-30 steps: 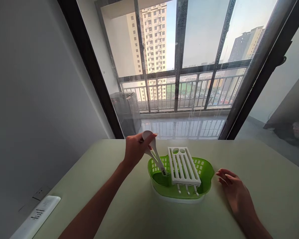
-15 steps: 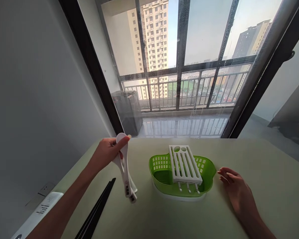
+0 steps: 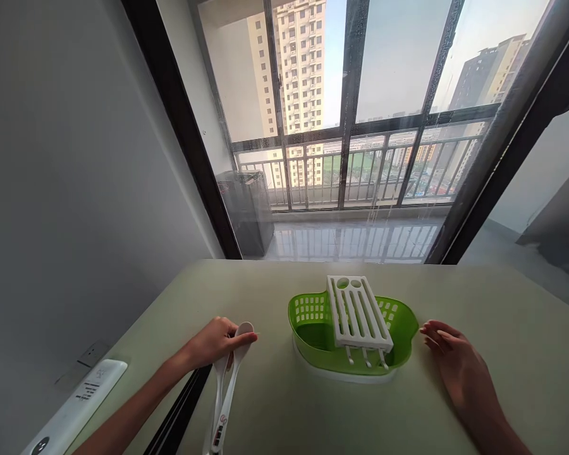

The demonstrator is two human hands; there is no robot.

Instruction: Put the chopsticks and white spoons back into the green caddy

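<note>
My left hand (image 3: 213, 344) is closed around white spoons (image 3: 230, 392), low over the left part of the table. Their handles point down toward the near edge, and one bowl shows by the thumb. Black chopsticks (image 3: 183, 411) lie beneath, partly hidden by the hand. On the table stands a green basket (image 3: 317, 357) with a white base. A white slotted rack (image 3: 360, 313) with small hooks rests across its top. Beside the basket's right end is my right hand (image 3: 459, 366), its fingers loosely bent and nothing visible in them.
A white power strip (image 3: 83, 404) lies along the table's left edge, near a wall socket (image 3: 93, 354). Past the pale table (image 3: 436, 284) is a glass door with a dark frame (image 3: 189, 151). A grey covered appliance (image 3: 249, 212) stands on the balcony behind it.
My left hand has come lower and nearer with the spoons, whose handles have swung left and toward the near edge. My right hand stays by the basket.
</note>
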